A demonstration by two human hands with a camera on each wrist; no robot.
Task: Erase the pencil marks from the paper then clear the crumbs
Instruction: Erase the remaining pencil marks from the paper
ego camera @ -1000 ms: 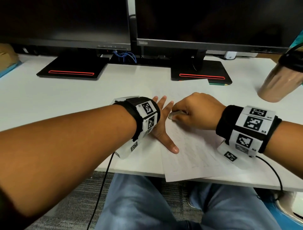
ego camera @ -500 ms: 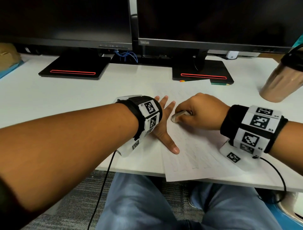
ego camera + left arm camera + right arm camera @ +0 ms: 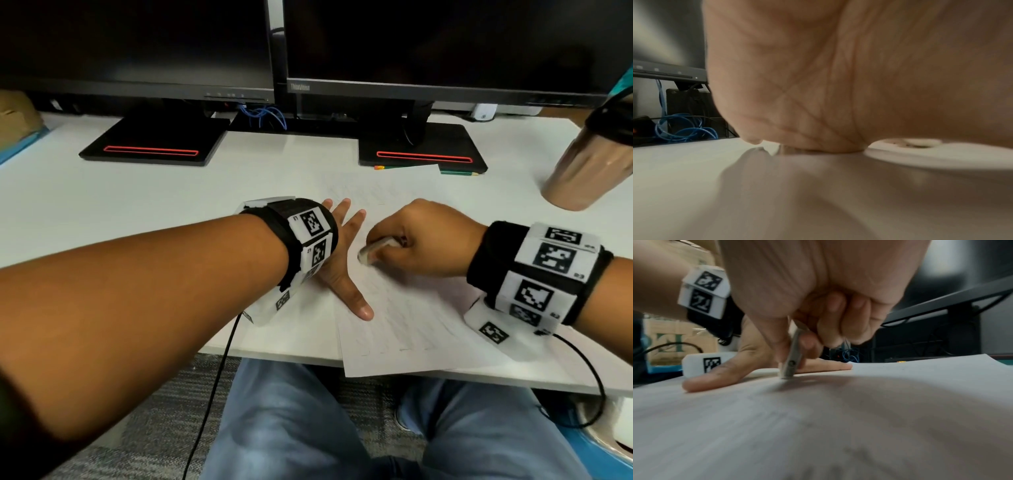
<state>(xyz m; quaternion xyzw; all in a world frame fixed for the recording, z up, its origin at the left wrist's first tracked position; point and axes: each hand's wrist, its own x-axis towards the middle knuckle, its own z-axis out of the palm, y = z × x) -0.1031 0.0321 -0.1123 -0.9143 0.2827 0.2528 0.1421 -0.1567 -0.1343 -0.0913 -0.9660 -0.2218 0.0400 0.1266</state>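
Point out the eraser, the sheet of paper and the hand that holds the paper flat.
eraser (image 3: 371,251): head view, on its grey end sticking out of the right hand.
paper (image 3: 411,329): head view, on its bare lower middle.
left hand (image 3: 342,270): head view, on its back, near the thumb's base.

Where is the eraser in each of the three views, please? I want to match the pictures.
Head: eraser at centre, gripped by the right hand, tip on the paper.
Left wrist: not visible; the palm fills the frame.
Right wrist: eraser left of centre, tip on the paper.
Shared landmark: blue cables.
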